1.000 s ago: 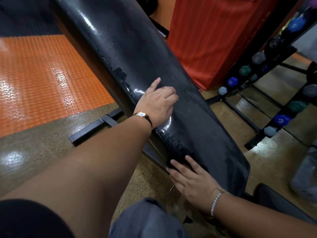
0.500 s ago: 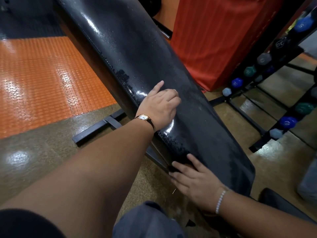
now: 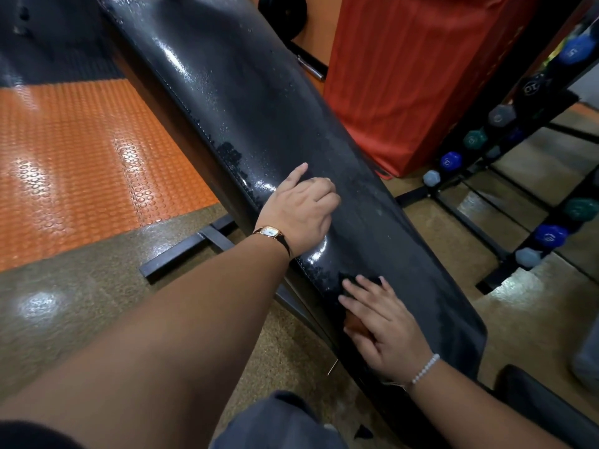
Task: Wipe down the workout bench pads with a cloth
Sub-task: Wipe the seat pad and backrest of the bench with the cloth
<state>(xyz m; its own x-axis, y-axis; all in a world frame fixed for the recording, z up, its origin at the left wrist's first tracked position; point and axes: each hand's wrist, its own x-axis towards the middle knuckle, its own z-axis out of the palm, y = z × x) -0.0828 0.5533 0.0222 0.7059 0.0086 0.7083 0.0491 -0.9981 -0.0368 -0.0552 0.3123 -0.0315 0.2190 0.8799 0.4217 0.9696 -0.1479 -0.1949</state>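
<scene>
The long black bench pad (image 3: 265, 118) slants from the top left down to the lower right, glossy and speckled with droplets. My left hand (image 3: 299, 207), with a watch on its wrist, rests on the pad's left side, fingers curled under and the index finger stretched out. No cloth shows in it. My right hand (image 3: 384, 328), with a bead bracelet, lies flat on the pad's lower left edge, fingers spread. A small orange patch (image 3: 355, 324) shows under its thumb side; I cannot tell what it is.
The bench's black steel foot (image 3: 184, 251) lies on the speckled floor to the left, beside an orange studded mat (image 3: 81, 163). A red padded block (image 3: 418, 76) stands behind the pad. A rack of dumbbells (image 3: 547, 236) fills the right. My knee in grey fabric (image 3: 275, 422) is below.
My right hand has slid a little up the pad's lower edge, and the orange patch now shows beneath it. My left hand has stayed in about the same spot.
</scene>
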